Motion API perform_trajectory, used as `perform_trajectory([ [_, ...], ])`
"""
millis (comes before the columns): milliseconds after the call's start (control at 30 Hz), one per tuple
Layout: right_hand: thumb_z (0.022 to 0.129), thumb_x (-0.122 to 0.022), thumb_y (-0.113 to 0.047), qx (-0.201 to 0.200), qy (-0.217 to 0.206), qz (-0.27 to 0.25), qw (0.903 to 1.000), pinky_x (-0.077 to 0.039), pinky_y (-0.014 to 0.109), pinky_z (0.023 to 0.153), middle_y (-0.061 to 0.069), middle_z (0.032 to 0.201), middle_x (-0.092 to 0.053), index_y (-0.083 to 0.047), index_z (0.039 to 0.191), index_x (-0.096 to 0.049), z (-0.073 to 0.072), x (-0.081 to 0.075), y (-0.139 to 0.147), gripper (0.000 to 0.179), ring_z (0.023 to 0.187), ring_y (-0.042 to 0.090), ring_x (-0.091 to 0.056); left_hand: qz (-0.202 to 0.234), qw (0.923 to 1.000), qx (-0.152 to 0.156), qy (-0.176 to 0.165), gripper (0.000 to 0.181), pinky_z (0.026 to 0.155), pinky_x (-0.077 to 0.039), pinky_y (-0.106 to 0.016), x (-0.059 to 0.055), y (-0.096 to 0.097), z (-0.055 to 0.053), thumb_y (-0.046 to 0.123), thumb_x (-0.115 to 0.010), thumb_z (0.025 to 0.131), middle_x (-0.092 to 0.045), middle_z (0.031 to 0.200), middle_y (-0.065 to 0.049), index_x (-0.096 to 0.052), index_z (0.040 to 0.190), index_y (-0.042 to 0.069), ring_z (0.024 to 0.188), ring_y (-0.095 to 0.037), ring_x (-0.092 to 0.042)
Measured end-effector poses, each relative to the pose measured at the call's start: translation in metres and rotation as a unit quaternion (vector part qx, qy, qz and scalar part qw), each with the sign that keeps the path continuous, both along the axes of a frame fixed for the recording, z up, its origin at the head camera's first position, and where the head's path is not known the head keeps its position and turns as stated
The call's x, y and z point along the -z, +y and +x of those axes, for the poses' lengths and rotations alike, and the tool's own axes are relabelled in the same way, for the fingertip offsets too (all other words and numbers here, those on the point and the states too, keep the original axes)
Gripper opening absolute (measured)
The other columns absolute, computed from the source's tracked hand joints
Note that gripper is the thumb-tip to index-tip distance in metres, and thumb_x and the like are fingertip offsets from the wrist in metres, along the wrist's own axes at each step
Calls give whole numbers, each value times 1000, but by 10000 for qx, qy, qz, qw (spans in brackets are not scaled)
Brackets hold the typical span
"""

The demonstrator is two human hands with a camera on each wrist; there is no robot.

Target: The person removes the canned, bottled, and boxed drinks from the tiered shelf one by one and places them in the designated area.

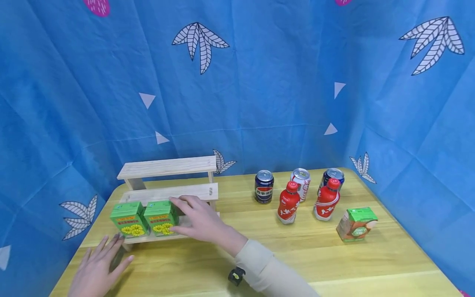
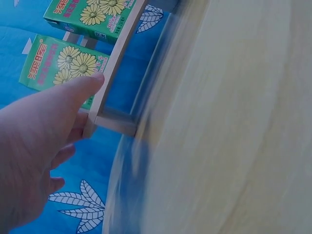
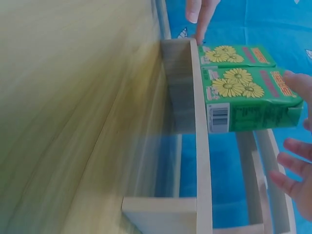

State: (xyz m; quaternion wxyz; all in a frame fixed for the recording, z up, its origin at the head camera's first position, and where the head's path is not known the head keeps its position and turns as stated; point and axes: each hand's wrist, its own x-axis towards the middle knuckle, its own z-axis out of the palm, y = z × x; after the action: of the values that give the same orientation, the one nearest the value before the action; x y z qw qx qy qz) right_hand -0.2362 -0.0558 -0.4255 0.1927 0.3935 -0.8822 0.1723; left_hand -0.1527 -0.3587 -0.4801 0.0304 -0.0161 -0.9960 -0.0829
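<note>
Two green cartons with yellow flowers stand side by side on the lowest step of a pale wooden rack: a left carton and a right carton. My right hand is at the right carton's right side, fingers spread. In the right wrist view, one fingertip is at that carton's upper edge while the other fingers are apart from it. My left hand lies by the rack's front left corner with fingers extended. In the left wrist view, its thumb overlaps the rack's front edge below the left carton.
Right of the rack stand a dark blue can, a white can and another dark can. Before them are two red bottles and a green-topped brown carton. A small black object is near the right sleeve. Blue cloth surrounds the table.
</note>
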Motion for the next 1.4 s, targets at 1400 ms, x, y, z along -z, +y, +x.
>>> perform_trajectory([
  [1400, 84, -72, -51, 417, -6, 272, 9988, -51, 19, 92, -5, 121, -62, -21, 143, -41, -5, 1, -42, 73, 107, 9, -59, 45, 10000, -24, 8, 89, 109, -19, -74, 1, 1, 1, 69, -45, 92, -37, 149, -31, -42, 145, -2, 136, -54, -30],
])
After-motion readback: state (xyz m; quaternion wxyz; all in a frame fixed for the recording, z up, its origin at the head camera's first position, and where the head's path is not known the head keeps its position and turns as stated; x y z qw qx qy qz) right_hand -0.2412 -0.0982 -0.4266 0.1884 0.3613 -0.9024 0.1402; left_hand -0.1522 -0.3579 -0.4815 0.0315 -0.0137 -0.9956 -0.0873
